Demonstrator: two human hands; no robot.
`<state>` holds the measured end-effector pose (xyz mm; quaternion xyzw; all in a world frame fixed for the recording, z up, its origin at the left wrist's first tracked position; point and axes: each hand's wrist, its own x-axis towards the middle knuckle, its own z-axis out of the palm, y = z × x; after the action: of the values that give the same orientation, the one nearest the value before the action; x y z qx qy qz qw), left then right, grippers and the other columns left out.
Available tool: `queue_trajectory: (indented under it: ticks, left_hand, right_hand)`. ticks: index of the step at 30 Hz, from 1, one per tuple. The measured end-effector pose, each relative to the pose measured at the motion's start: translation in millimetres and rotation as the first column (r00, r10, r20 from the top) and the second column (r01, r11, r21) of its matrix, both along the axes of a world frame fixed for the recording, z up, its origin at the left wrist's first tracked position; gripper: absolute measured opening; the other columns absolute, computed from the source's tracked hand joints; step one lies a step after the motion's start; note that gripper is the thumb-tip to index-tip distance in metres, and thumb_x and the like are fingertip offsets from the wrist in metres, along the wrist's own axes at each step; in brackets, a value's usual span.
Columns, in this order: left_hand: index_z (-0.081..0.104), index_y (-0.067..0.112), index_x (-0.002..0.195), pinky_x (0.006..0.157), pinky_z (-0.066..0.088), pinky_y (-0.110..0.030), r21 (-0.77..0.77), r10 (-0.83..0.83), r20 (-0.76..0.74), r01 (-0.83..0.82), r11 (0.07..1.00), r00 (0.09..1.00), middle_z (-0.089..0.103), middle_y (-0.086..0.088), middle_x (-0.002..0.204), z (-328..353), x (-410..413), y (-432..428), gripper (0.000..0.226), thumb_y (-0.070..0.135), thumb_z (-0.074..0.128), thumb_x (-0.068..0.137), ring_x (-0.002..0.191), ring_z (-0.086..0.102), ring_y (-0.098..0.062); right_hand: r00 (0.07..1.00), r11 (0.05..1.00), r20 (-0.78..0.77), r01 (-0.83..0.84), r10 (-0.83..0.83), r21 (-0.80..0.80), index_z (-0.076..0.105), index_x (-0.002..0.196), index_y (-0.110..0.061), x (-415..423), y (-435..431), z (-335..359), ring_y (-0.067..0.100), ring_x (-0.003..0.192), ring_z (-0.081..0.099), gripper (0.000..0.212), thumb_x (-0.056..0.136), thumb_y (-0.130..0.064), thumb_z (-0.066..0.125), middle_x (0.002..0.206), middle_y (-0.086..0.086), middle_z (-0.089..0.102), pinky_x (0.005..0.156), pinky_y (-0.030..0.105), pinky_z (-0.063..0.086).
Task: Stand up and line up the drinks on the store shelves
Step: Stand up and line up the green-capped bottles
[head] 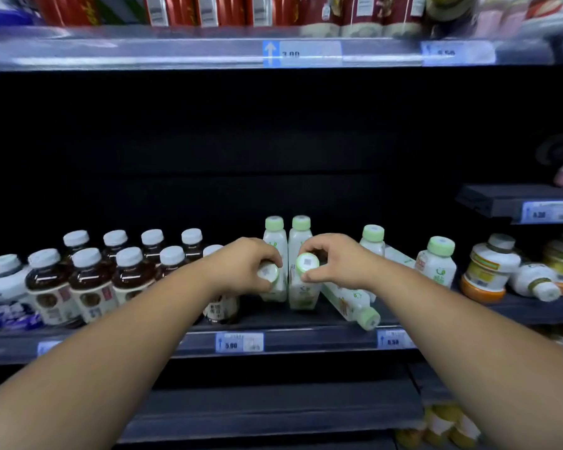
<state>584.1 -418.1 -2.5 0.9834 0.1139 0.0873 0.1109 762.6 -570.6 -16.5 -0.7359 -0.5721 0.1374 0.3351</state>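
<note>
On the middle shelf (306,341) stand white drink bottles with pale green caps. My left hand (241,261) grips one front bottle (268,274) at its cap, and my right hand (335,259) grips the bottle beside it (303,287) at its cap. Both bottles are upright and touch each other. Two more green-capped bottles (286,235) stand right behind them. Another one (351,303) lies on its side just right of my right hand, cap toward the shelf edge. Two further upright ones (436,261) stand to the right.
Several dark brown bottles with white caps (91,280) stand in rows at the left. White and orange bottles (488,271) sit at the right, one white bottle (533,280) lying down. Red cartons (208,9) fill the upper shelf. Price tags (239,342) line the shelf edge.
</note>
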Motion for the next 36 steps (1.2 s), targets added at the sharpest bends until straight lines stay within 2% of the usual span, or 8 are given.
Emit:
queue_trajectory:
  ticks: [5,10,14,18,20,23,27,36]
  left_hand:
    - [0.065,0.029,0.115,0.081,0.052,-0.032,-0.064,0.015,-0.102,-0.022,0.998,0.995,0.062,0.011,0.098,30.0,24.4,25.7,0.033,0.025,0.068,0.083,0.088,0.06,-0.008]
    - [0.069,0.025,0.108,0.071,0.045,-0.02,-0.181,-0.072,-0.187,0.038,0.983,0.98,0.063,0.014,0.091,35.7,37.2,40.2,0.022,0.02,0.067,0.087,0.08,0.058,-0.002]
    - [0.07,0.026,0.103,0.065,0.041,-0.017,-0.242,-0.142,-0.197,0.092,0.966,0.97,0.062,0.014,0.079,36.3,37.9,45.1,0.018,0.022,0.071,0.085,0.066,0.055,0.003]
    - [0.065,0.036,0.104,0.069,0.044,-0.026,-0.013,-0.049,-0.21,0.048,0.999,0.976,0.059,0.013,0.089,34.8,39.8,43.9,0.015,0.04,0.065,0.089,0.078,0.056,-0.003]
    - [0.065,0.029,0.1,0.068,0.046,-0.03,0.104,0.033,-0.195,-0.012,0.994,0.98,0.063,0.007,0.09,32.5,43.1,42.0,0.028,0.054,0.059,0.09,0.078,0.059,-0.009]
    - [0.062,0.024,0.087,0.062,0.045,-0.031,0.1,0.091,-0.191,-0.073,0.992,0.977,0.065,0.003,0.081,29.8,45.5,38.9,0.041,0.065,0.056,0.087,0.074,0.061,-0.014]
    - [0.066,0.031,0.111,0.082,0.052,-0.034,0.045,0.044,-0.23,-0.035,0.998,0.972,0.063,0.009,0.098,37.0,40.5,34.8,0.034,0.049,0.071,0.082,0.092,0.06,-0.013]
    - [0.072,0.034,0.103,0.089,0.054,-0.037,-0.216,0.05,-0.221,-0.098,0.971,0.974,0.07,0.013,0.1,35.7,40.9,36.2,0.03,0.039,0.082,0.075,0.095,0.064,-0.008]
  right_hand:
    - [0.986,0.997,-0.162,0.031,-0.043,-0.075,0.073,0.094,-0.028,7.4,23.2,14.7,0.011,0.08,0.066,0.015,0.08,-0.026,0.08,0.087,-0.007,0.066,0.079,0.039,0.062]
    - [0.952,0.997,-0.303,0.02,-0.042,-0.075,0.073,0.095,-0.017,8.8,27.7,12.5,0.005,0.077,0.067,0.012,0.084,-0.013,0.076,0.086,-0.004,0.066,0.07,0.025,0.056]
    - [0.934,0.997,-0.357,0.005,-0.03,-0.071,0.072,0.095,-0.015,11.6,28.9,10.5,0.008,0.075,0.066,0.014,0.083,-0.008,0.077,0.083,-0.001,0.066,0.071,0.028,0.056]
    - [0.945,0.996,-0.326,-0.007,-0.024,-0.094,0.072,0.096,-0.02,15.8,30.4,11.0,0.009,0.08,0.069,0.016,0.083,-0.012,0.078,0.086,-0.004,0.068,0.076,0.033,0.06]
    - [0.951,0.994,-0.307,-0.012,-0.021,-0.106,0.072,0.097,-0.022,18.2,30.8,12.7,0.008,0.083,0.069,0.016,0.084,-0.015,0.077,0.086,-0.007,0.069,0.08,0.034,0.061]
    - [0.966,0.993,-0.258,-0.019,-0.011,-0.116,0.073,0.099,-0.022,19.2,32.3,17.9,0.006,0.077,0.065,0.017,0.083,-0.02,0.078,0.082,-0.009,0.067,0.076,0.03,0.059]
    - [0.973,0.989,-0.232,-0.054,0.021,-0.138,0.072,0.103,-0.021,21.9,33.8,22.8,0.005,0.071,0.063,0.023,0.082,-0.02,0.08,0.078,-0.009,0.064,0.072,0.028,0.058]
    - [0.945,0.969,-0.312,-0.163,0.099,-0.187,0.074,0.096,-0.029,35.2,37.1,22.3,0.015,0.089,0.069,0.027,0.072,-0.03,0.087,0.094,0.0,0.068,0.091,0.047,0.059]
